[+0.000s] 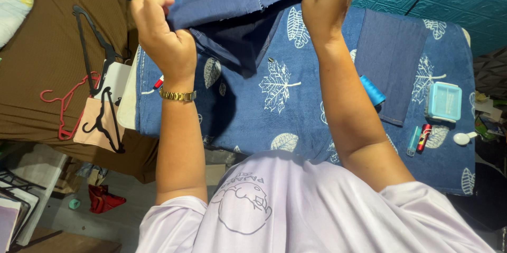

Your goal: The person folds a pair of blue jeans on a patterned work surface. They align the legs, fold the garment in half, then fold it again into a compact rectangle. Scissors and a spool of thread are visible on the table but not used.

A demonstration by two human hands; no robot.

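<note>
Both of my hands are pinched shut on a piece of blue denim fabric (237, 0), lifted off the table: my left hand (161, 34) clamps its left end with fingers curled tight, and my right hand (326, 2) grips the right end, thumb and fingers folded over the cloth's top edge. The fabric stretches between the two hands, with a darker inner layer sagging down to a point above the middle of the table. A gold watch (177, 95) sits on my left wrist.

Under the fabric I see a blue towel with white leaf prints (274, 110) covering the table. On its right half lies a second flat strip of denim (391, 63), reaching from the far edge toward the near edge. Just beside that strip's left side a spool of light-blue thread (373, 89) shows past my right forearm. Near the right edge stands a small pale-blue box (443, 101), and in front of it, toward the near right corner, lie a light-blue lighter (413, 140) and a red lighter (424, 137) side by side, with a small white round thing (463, 138) at the very edge.

Off the table's left edge, a black hanger (95, 47) and a red hanger (66, 108) lie on a brown cloth (37, 73)
</note>
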